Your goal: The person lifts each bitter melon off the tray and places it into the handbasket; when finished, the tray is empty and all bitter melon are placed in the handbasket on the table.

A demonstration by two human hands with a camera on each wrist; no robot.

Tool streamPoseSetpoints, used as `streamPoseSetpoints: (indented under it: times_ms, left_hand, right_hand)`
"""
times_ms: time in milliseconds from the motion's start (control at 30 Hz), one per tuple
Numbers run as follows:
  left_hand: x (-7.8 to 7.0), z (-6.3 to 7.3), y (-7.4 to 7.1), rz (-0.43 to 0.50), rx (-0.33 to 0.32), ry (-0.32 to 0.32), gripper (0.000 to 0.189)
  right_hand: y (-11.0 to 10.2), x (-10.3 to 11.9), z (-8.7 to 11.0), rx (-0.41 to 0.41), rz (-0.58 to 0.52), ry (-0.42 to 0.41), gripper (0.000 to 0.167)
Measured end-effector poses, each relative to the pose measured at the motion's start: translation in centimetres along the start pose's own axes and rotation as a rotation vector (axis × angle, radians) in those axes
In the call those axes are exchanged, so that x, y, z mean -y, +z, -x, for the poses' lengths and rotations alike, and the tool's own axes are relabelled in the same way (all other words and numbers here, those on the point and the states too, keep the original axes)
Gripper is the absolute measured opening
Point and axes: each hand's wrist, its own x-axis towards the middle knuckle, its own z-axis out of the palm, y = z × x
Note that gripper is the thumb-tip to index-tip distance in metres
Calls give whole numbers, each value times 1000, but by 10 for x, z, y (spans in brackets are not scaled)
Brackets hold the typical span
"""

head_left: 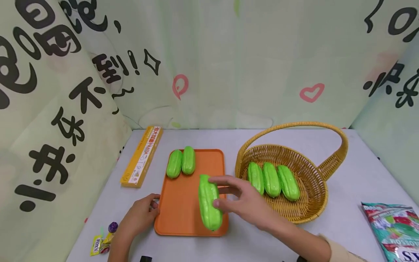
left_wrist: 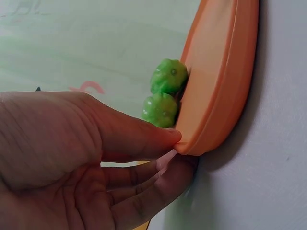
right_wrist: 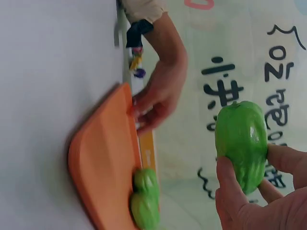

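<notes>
My right hand (head_left: 245, 198) grips a glossy green ribbed gourd (head_left: 209, 203) between thumb and fingers, above the right side of an orange tray (head_left: 183, 218). In the right wrist view the same gourd (right_wrist: 241, 139) stands out well away from the tray's surface. My left hand (head_left: 140, 214) pinches the tray's left edge; its thumb lies on the rim (left_wrist: 184, 146) with fingers beneath. Two more green gourds (head_left: 181, 162) lie side by side at the tray's far left corner. Three others (head_left: 272, 180) rest in a wicker basket (head_left: 314, 203) to the right.
A yellow pasta box (head_left: 142, 156) lies left of the tray. Small wrapped candies (head_left: 104, 240) sit near my left forearm. A teal printed snack bag (head_left: 394, 229) lies at the right edge. The basket's tall handle (head_left: 294, 124) arches up; printed cloth (head_left: 222, 65) walls the table in.
</notes>
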Motion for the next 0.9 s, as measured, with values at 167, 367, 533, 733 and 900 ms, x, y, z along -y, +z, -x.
streamPoseSetpoints:
  times_ms: [167, 367, 533, 733, 900]
  left_hand:
    - [3, 0, 0, -11, -5, 3, 41]
    - [2, 0, 1, -12, 3, -7, 41]
    - [3, -1, 1, -10, -2, -4, 41]
    - [4, -1, 1, -4, -9, 1, 41]
    - [3, -1, 2, 7, -9, 2, 40]
  right_hand:
    - [-38, 15, 26, -69, 42, 53, 51]
    - [-79, 24, 44, -141, 96, 100, 50]
    - [-108, 16, 45, -179, 143, 131, 53]
    - [-138, -3, 32, -205, 197, 170, 59]
    - [-152, -20, 22, -229, 267, 211, 61]
